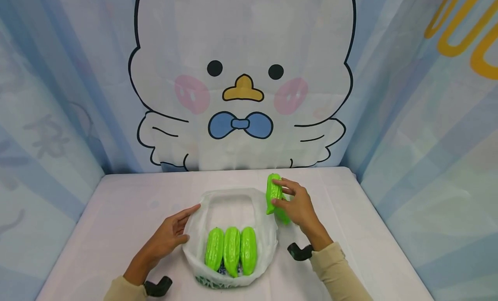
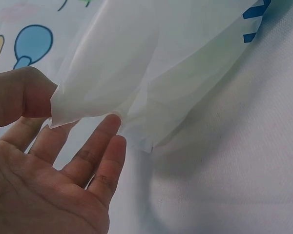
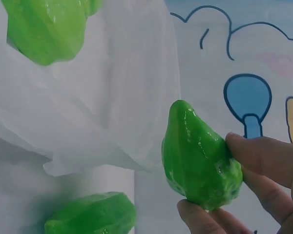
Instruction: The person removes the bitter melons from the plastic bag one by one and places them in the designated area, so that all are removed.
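A white plastic bag point(image 1: 268, 236) stands on the table with its mouth spread wide. Three bright green ridged toy bitter melons point(image 1: 231, 251) lie side by side in its near part. My left hand point(image 1: 169, 232) holds the bag's left side, and its thumb and index finger reach over the rim. Between thumb and fingertips, my right hand point(image 1: 299, 206) pinches another bitter melon point(image 3: 198, 156) upright by the bag's far right rim. Below it, outside the bag, one more bitter melon point(image 3: 95, 214) lies on the table, partly hidden by the hand in the head view.
The white-clothed table point(image 1: 128, 197) ends at a printed curtain point(image 1: 241, 33) behind it, and more curtain hangs on both sides. A black wrist mount point(image 1: 157, 287) sticks out from the left sleeve, and another point(image 1: 300, 251) from the right. Green print marks the bag's near side.
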### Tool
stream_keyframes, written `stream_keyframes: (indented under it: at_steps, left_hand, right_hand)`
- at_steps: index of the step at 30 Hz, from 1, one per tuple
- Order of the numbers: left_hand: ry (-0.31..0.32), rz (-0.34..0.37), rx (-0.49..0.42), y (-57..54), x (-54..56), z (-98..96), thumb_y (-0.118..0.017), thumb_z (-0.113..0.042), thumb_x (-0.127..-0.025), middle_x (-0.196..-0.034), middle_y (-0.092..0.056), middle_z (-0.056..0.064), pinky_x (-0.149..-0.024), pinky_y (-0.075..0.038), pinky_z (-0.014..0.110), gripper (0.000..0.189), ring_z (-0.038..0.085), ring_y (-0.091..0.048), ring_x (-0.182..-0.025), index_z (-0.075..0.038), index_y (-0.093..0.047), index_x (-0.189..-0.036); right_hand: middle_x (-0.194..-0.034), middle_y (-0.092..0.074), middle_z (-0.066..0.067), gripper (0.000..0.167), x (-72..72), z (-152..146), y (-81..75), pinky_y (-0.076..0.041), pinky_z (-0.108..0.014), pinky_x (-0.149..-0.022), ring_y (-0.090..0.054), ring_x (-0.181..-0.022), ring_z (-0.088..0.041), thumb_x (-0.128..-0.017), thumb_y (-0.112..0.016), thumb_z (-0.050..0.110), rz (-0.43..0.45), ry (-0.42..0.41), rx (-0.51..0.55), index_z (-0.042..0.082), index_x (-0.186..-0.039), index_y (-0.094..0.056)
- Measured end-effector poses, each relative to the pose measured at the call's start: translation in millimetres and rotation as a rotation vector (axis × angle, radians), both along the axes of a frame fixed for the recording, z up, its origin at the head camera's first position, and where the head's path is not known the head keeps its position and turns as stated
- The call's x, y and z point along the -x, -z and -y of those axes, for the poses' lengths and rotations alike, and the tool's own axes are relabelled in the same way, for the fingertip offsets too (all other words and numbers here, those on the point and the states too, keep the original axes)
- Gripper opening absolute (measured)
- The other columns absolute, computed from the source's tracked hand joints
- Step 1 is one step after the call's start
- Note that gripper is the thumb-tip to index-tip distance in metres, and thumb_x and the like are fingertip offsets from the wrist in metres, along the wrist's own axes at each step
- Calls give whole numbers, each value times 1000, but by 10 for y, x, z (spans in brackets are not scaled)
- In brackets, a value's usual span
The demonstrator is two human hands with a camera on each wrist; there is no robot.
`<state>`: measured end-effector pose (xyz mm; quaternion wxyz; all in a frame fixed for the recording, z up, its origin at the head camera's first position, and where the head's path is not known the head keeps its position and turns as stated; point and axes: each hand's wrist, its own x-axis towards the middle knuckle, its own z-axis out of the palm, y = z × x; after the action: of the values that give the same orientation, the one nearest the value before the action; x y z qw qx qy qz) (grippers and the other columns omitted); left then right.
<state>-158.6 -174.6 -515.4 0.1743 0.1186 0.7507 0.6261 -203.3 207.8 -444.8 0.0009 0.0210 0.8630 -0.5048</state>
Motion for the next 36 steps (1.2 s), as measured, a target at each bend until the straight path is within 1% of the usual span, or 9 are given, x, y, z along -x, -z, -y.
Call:
stream_keyframes:
  at_steps: [4, 8, 13, 17, 25, 31, 36]
  left_hand:
    - [14, -14, -5, -12, -7, 7, -65, 5, -91, -173, -34, 14, -117, -51, 40, 86, 42, -41, -155, -20, -35, -168]
    - [5, -3, -5, -23, -8, 9, -66, 5, -90, -173, -34, 13, -117, -51, 38, 87, 40, -41, -156, -20, -35, -167]
    - [5, -5, -10, -29, -10, 10, -65, 6, -90, -173, -33, 15, -117, -51, 41, 87, 43, -40, -156, -19, -35, -167]
    - [9, -10, -8, -27, -7, 14, -65, 5, -91, -173, -34, 16, -117, -51, 42, 86, 43, -41, -155, -18, -35, -168]
    - [9, -5, -5, -16, 4, 17, -64, 6, -91, -173, -34, 16, -117, -51, 43, 86, 43, -41, -155, -18, -35, -167]
    - [6, -2, -3, -5, 9, 22, -64, 6, -91, -173, -33, 15, -118, -50, 44, 85, 43, -40, -156, -19, -36, -167]
    - [2, 2, -5, 0, 16, 25, -64, 6, -91, -173, -33, 15, -118, -50, 45, 86, 43, -40, -156, -19, -36, -167]
  right_hand:
    - [-170, -42, -4, 61, 18, -88, -10, -60, -46, -104, -53, -146, -36, -89, -83, 5, 10, 20, -20, 29, -144, -69]
    - [-170, -41, -4, 61, 28, -179, -24, -58, -49, -107, -52, -147, -36, -91, -81, 5, 10, 22, -23, 27, -145, -68]
    - [-171, -40, -3, 60, 46, -291, -36, -56, -51, -109, -50, -149, -37, -92, -80, 6, 11, 20, -19, 26, -147, -66]
    - [-172, -40, -4, 60, 60, -381, -44, -55, -52, -111, -49, -149, -37, -94, -79, 7, 16, 33, -33, 26, -148, -65]
    - [-174, -36, 0, 62, 77, -561, -47, -49, -55, -117, -44, -153, -37, -95, -77, 7, 48, 61, -33, 26, -152, -61]
    - [-175, -34, 0, 62, 88, -691, -22, -46, -57, -120, -43, -154, -37, -96, -76, 7, 73, 85, -26, 24, -153, -60]
    - [-175, -32, -3, 62, 86, -815, 11, -47, -56, -119, -43, -154, -38, -96, -75, 8, 82, 98, -32, 23, -154, -59]
